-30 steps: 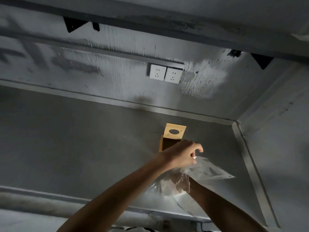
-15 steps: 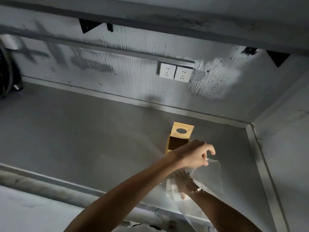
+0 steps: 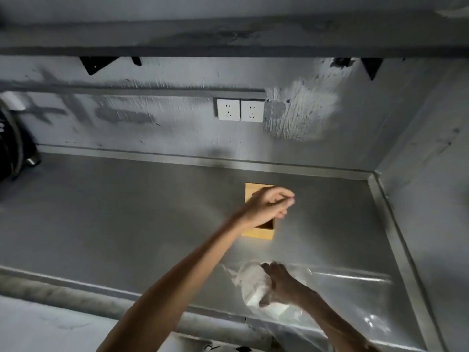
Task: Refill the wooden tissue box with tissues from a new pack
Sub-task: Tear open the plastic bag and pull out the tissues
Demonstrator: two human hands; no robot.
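Note:
The wooden tissue box [image 3: 257, 235] stands on the steel counter [image 3: 127, 212] toward the back right, its dark inside showing at the near end. My left hand [image 3: 269, 204] hovers over the box and hides most of its top; the fingers are pinched together and I see nothing between them. Nearer to me, my right hand [image 3: 279, 283] reaches into the clear plastic pack [image 3: 355, 288] and grips the white tissues [image 3: 252, 283] inside it. The crumpled pack lies spread over the counter's front right part.
Two white wall sockets [image 3: 239, 110] sit on the back wall above the box. A dark round object [image 3: 12, 148] stands at the far left. A raised steel rim [image 3: 396, 237] bounds the counter on the right. A shelf with black brackets [image 3: 96, 63] hangs overhead.
My left hand has left the plastic pack and moved up over the wooden box. My right hand with the pack and tissues now sits lower, near the counter's front.

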